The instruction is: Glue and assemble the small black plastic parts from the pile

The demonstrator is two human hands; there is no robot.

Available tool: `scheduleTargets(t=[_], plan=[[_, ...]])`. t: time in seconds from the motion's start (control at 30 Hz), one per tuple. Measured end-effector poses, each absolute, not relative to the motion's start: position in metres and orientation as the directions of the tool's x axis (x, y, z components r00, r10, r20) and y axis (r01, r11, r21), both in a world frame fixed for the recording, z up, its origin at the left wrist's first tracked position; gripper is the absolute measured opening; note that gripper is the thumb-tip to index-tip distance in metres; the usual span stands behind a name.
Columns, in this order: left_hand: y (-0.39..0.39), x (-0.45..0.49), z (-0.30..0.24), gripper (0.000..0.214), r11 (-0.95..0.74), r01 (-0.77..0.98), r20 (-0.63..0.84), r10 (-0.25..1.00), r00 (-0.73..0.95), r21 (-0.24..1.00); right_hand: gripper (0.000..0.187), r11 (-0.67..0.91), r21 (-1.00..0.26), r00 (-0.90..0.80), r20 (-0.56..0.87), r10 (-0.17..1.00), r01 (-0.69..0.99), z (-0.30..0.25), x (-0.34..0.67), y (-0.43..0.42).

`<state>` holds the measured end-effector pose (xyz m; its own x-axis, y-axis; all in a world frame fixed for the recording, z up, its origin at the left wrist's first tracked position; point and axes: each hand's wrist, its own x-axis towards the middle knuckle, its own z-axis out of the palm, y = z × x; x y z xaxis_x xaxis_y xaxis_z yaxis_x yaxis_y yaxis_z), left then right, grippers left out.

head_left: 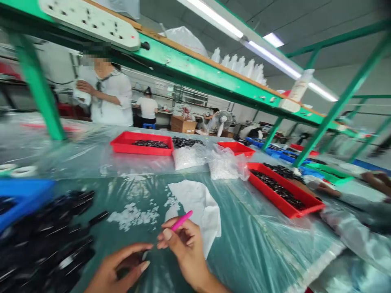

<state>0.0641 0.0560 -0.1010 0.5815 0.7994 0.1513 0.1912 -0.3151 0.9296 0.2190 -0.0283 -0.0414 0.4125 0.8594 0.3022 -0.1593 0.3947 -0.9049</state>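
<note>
My right hand (183,244) is closed in a pinch on a pink stick-shaped tool (181,220) that points up and right. My left hand (120,268), low in the head view, curls its fingers round a small dark part (143,256) that is mostly hidden. Both hands nearly touch above the plastic-covered green table (253,248). A heap of black parts (51,240) lies just left of my left hand. Small white bits (131,215) are scattered ahead of my hands, beside a white cloth (198,207).
A blue tray (21,199) sits at the left. Red trays (142,143) (284,191) with black parts and bags of white pieces (224,165) stand further back. A green shelf frame (195,69) runs overhead. A person in white (105,91) stands across; another person's arm (351,197) rests at right.
</note>
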Motion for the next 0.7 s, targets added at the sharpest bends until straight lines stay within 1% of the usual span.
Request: scheduleTargets(t=[0.07,0.23,0.33,0.5,0.6,0.7], plan=[[0.049,0.062,-0.088,0.024,-0.287,0.214,0.093,0.772,0.629,0.934,0.018,0.341,-0.933,0.373,0.276,0.886,-0.118,-0.042,0.219,-0.032],[0.038,0.065,-0.064,0.023,-0.246,0.149,0.086,0.74,0.667,0.958,0.013,0.303,-0.953,0.298,0.287,0.91,-0.008,-0.047,0.219,-0.035],[0.035,0.064,-0.061,0.023,-0.254,0.122,0.107,0.729,0.676,0.959,0.011,0.314,-0.945,0.333,0.325,0.885,0.088,-0.053,0.219,-0.038],[0.035,0.061,-0.061,0.023,-0.262,0.102,0.122,0.716,0.688,0.96,0.011,0.334,-0.929,0.384,0.371,0.845,0.163,-0.053,0.224,-0.041],[0.035,0.061,-0.061,0.023,-0.279,0.106,0.13,0.708,0.694,0.954,0.01,0.333,-0.912,0.353,0.402,0.845,0.241,-0.05,0.226,-0.042],[0.035,0.061,-0.061,0.023,-0.307,0.115,0.142,0.701,0.699,0.945,0.007,0.365,-0.873,0.284,0.458,0.842,0.324,-0.05,0.226,-0.041]])
